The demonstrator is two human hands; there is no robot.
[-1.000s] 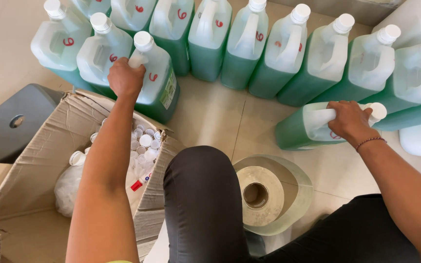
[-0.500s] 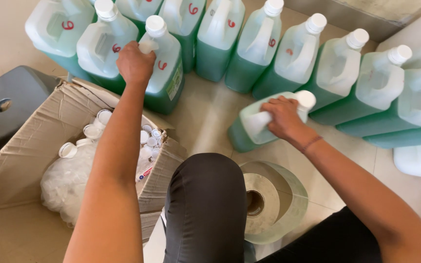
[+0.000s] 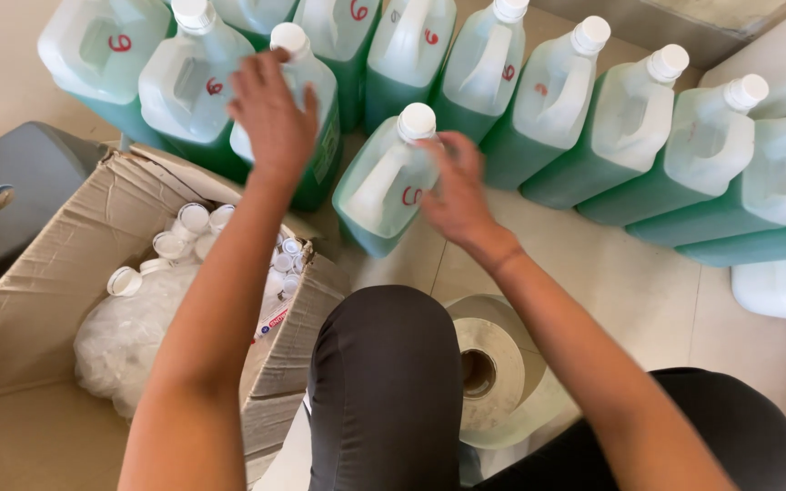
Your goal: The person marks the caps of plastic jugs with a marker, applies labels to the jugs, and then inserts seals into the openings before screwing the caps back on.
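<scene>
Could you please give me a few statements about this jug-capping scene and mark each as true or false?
1. The left hand rests on a capped jug in the back row. True.
2. The right hand holds the roll of tape. False: it is at the jug pulled forward; the roll lies on the floor by the knee.
3. The cardboard box holds loose white caps and a clear bag. True.
4. The jugs hold red liquid. False: it is green.
5. The forward jug has no cap. False: a white cap sits on it.
</scene>
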